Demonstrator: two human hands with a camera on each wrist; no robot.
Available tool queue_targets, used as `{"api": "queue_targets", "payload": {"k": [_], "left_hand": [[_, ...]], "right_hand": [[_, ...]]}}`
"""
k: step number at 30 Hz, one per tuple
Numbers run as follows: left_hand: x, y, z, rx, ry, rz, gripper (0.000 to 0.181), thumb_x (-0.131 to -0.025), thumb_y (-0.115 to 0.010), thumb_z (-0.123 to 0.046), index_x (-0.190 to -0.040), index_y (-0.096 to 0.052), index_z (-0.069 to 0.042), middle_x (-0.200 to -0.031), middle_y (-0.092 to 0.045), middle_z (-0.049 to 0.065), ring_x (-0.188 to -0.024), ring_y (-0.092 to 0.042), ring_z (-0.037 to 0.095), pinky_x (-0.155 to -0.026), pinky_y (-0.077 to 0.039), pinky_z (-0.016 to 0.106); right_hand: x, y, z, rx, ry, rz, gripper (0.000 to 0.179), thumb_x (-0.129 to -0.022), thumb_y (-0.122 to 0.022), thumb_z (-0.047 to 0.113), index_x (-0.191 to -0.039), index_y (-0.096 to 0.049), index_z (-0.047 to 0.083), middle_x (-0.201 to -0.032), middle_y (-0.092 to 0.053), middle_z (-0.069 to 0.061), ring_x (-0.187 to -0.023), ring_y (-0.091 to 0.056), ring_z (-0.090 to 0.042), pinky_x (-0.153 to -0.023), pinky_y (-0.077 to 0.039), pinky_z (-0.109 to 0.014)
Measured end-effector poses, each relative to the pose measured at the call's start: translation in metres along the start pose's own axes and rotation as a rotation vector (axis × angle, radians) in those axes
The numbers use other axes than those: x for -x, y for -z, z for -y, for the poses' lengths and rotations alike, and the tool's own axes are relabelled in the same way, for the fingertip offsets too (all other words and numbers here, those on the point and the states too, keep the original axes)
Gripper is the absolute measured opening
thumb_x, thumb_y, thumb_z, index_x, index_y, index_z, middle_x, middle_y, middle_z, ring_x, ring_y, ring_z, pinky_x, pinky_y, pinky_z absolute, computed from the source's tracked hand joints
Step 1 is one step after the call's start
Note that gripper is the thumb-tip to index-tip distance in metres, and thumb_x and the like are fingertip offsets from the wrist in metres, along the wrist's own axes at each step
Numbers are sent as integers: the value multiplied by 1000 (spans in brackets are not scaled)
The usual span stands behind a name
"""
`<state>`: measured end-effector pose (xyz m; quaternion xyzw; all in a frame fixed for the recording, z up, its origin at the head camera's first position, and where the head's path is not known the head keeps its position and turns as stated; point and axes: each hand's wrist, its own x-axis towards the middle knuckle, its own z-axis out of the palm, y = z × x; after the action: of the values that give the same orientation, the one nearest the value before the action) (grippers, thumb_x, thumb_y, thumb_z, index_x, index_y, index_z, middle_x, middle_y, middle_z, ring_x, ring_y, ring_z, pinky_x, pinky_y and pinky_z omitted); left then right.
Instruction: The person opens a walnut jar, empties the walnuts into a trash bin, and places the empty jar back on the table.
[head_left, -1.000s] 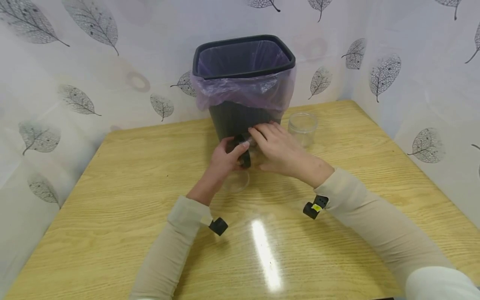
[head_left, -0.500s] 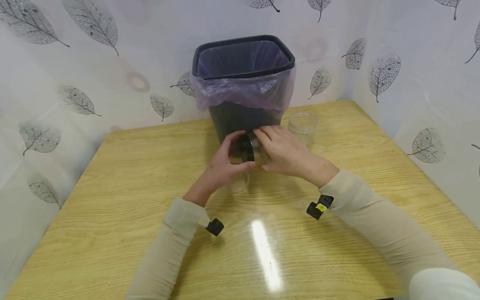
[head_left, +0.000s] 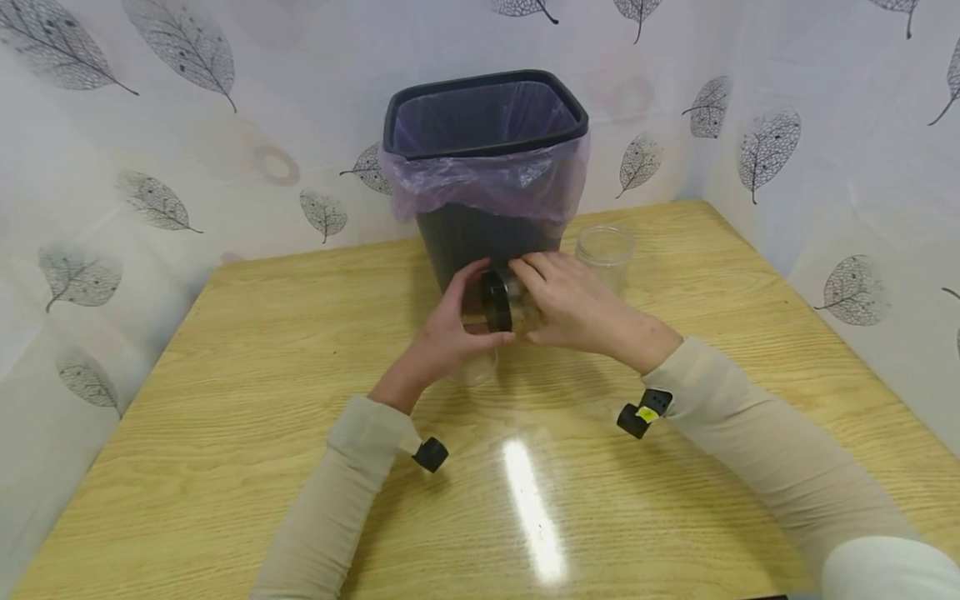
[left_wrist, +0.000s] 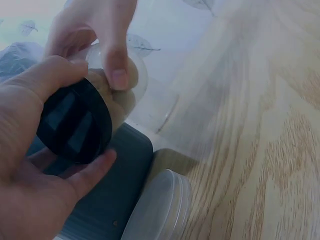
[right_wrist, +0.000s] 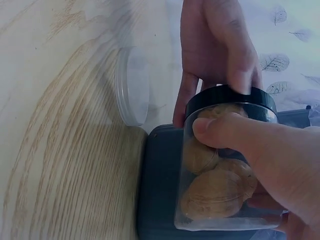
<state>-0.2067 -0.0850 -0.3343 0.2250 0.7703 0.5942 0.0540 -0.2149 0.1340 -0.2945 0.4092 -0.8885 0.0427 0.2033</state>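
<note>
The right hand (head_left: 573,308) has its grip wrapped round a clear, cylindrical plastic jar (right_wrist: 225,223) of brown walnuts (right_wrist: 210,197), its thumb lying along the wall just below the lid. From the other side, the left hand (head_left: 442,329) makes a wide arch, thumb nearest the person and fingers beyond, holding the round, glossy black lid (left_wrist: 75,122), which sits on the jar. The jar is tipped onto its side in the air, lid towards the left palm, just in front of the dark, rectangular plastic bin (head_left: 476,229). Both forearms, in beige sleeves (head_left: 360,442), slant inward and meet there.

Below the left hand stands a round, clear plastic container (right_wrist: 131,92); past the right hand, near the bin's side, is a clear plastic cup-shaped vessel (head_left: 604,250). The bin, with its purple translucent liner (head_left: 487,179), closes off the far side, close to the back edge of the yellow wood-grained bench (head_left: 285,333). The widest room lies leftward and towards the person; the right edge slants well away from the hands.
</note>
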Motion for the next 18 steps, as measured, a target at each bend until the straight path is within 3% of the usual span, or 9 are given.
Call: {"api": "queue_targets", "payload": {"k": [3,9,12,15,18], "left_hand": [[0,-1,-1,-9,-31,-5,90,-83,-80,-10,-153,-28,-28,-153,-36,4,-124,-51,30,-90,-57,46],[0,1,-3,-71,70,-57,73,-89,-73,-27,-151,-33,-25,-144,-47,6,-124,-54,27,-101,-50,46],[0,0,-4,-85,101,-78,75,-89,-73,-30,-151,-33,-22,-143,-48,6,-127,-51,25,-104,-47,46],[0,-1,-4,-68,62,-67,85,-85,-78,-23,-154,-28,-22,-149,-43,5,-128,-50,26,-102,-50,48],[0,-3,-3,-31,-23,-27,96,-80,-83,-11,-155,-25,-24,-154,-35,5,-126,-51,28,-94,-54,50]], "right_hand": [[0,1,-2,-5,-2,-7,93,-66,-90,37,-136,-48,-9,-130,-57,-25,-121,-55,-40,-108,-43,-50],[0,4,-1,-4,-16,18,96,-67,-90,39,-138,-47,-9,-133,-55,-25,-123,-54,-40,-108,-43,-50],[0,5,0,1,-15,23,95,-68,-89,40,-138,-47,-9,-133,-56,-24,-123,-54,-40,-108,-43,-50],[0,5,0,9,-13,21,92,-68,-88,38,-137,-48,-8,-132,-56,-24,-122,-55,-40,-107,-44,-50],[1,5,0,3,-14,14,91,-68,-87,37,-137,-48,-8,-131,-56,-24,-121,-55,-40,-106,-44,-50]]}}
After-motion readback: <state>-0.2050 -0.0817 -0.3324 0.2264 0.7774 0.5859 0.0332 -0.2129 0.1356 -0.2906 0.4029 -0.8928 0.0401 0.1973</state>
